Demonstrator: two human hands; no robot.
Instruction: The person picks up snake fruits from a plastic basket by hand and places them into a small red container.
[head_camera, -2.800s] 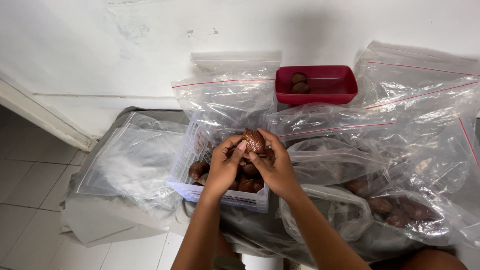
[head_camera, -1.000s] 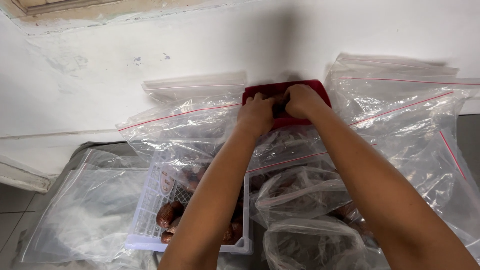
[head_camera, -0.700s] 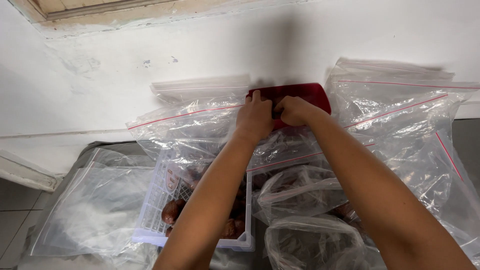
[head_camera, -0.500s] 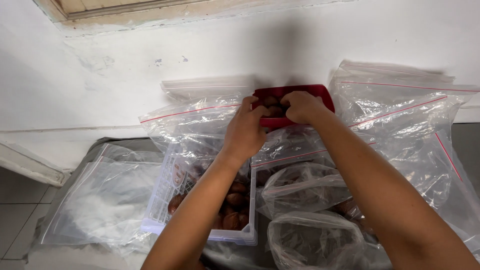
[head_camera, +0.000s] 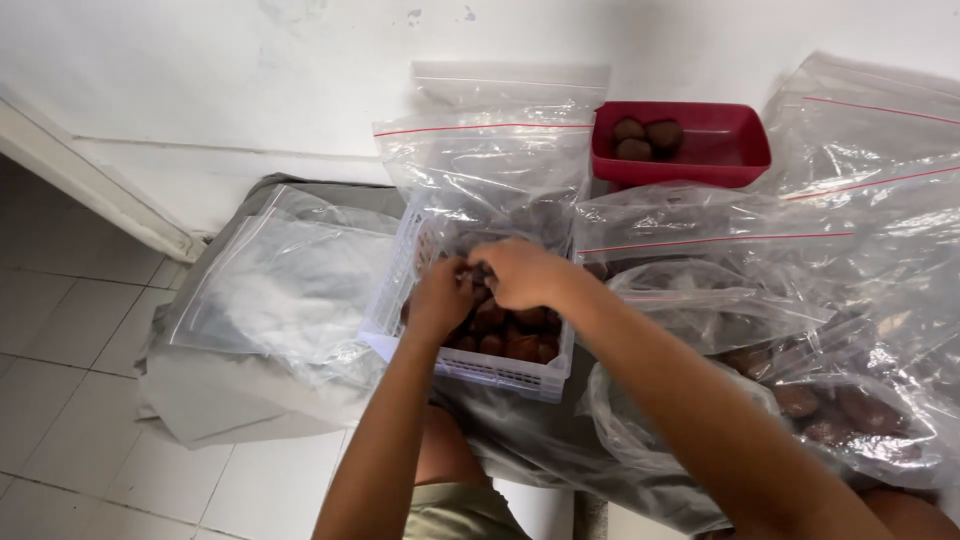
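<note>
Both my hands reach down together into the white basket (head_camera: 470, 365): left hand (head_camera: 438, 300) and right hand (head_camera: 520, 272) curled over brown fruits (head_camera: 510, 335) beneath them; actual grip can't tell.

Clear zip bags with red seal lines (head_camera: 480, 160) lean against the far wall; a flat one (head_camera: 290, 285) lies left, filled ones (head_camera: 850, 420) near right.

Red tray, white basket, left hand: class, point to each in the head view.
red tray (head_camera: 735, 158), head view, bare inner floor.
white basket (head_camera: 500, 373), head view, near wall.
left hand (head_camera: 437, 300), head view, back of hand.
</note>
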